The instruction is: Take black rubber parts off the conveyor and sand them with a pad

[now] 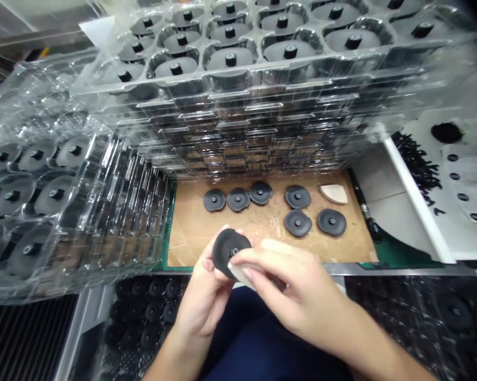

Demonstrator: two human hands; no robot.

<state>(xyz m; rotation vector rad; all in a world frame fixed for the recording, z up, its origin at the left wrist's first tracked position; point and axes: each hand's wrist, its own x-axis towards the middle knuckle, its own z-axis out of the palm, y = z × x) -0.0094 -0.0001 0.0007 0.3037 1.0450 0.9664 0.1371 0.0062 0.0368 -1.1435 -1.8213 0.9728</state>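
My left hand (202, 304) holds a round black disc (223, 250) by its edge, with the face and its short central stub turned up. My right hand (297, 280) pinches a thin off-white piece (239, 273) and presses it against the disc's face beside the stub. How far that piece reaches under my fingers is hidden. Beyond my hands, several similar discs lie on a cardboard sheet (262, 246), such as one disc (214, 200) on the left and another disc (331, 221) on the right.
A tall stack of clear plastic trays (238, 79) full of discs stands behind the cardboard. More tray stacks (119, 185) rise on the left. An off-white wedge (333, 193) lies near a black pen-like tool (365, 209). Small black parts (416, 166) are heaped at right.
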